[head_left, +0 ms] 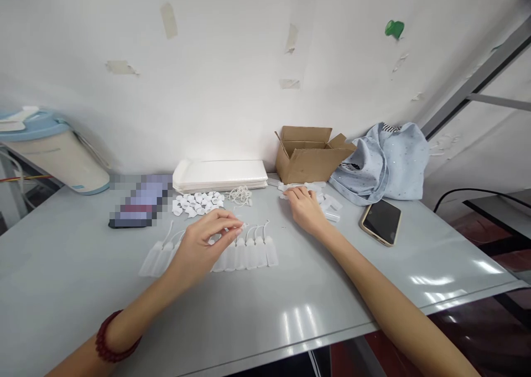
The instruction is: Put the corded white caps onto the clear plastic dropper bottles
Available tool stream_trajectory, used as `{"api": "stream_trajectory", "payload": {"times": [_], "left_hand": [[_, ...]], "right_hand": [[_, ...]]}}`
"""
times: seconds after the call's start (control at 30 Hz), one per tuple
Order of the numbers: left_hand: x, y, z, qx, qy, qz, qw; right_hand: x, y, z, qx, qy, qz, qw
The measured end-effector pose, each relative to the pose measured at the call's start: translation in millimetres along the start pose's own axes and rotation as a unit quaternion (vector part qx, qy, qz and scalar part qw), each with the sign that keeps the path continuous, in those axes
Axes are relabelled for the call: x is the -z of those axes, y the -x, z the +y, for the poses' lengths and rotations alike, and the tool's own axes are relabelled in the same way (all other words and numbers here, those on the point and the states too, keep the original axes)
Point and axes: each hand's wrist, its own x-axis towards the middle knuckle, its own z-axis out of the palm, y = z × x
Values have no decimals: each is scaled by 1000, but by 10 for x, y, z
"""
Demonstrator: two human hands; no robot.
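Observation:
My left hand (207, 238) hovers over a row of small translucent plastic pouches (244, 252) with white string loops, its fingertips pinched on the string of one pouch. My right hand (305, 206) reaches farther back to a small heap of clear plastic pieces (327, 200) in front of a cardboard box; its fingers curl onto the heap, and what they grip is hidden. A pile of small white tags (198, 203) and a tangle of white string (240, 195) lie behind the pouches. A dark red bead bracelet sits on my left wrist.
An open cardboard box (309, 154) stands at the back, a stack of white sheets (219, 175) to its left. A light blue cloth bag (385, 161) and a phone (381, 221) lie at the right. A white and blue appliance (53, 150) stands at far left on the grey table (257, 321).

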Motion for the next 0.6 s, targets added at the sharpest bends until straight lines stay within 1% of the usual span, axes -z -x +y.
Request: {"api": "stream_trajectory", "payload": {"times": [0.1,0.27,0.37,0.43,0.5,0.6], "left_hand": [[-40,58,-25,24,47,2,999],[-147,108,15,72,115,-16,991],[-175,125,52,109,133,-2,985],[-174,132,84,124,139,15,982],[-166,134,121,130,147,32,980],[-156,127,170,126,159,49,978]], "right_hand": [[14,3,-24,6,-15,5,1000],[66,51,-99,27,-40,17,999],[150,104,-182,41,-83,48,995],[239,148,-257,51,-165,95,980],[345,195,-348,60,-254,125,957],[488,263,-499,81,-355,112,924]]}}
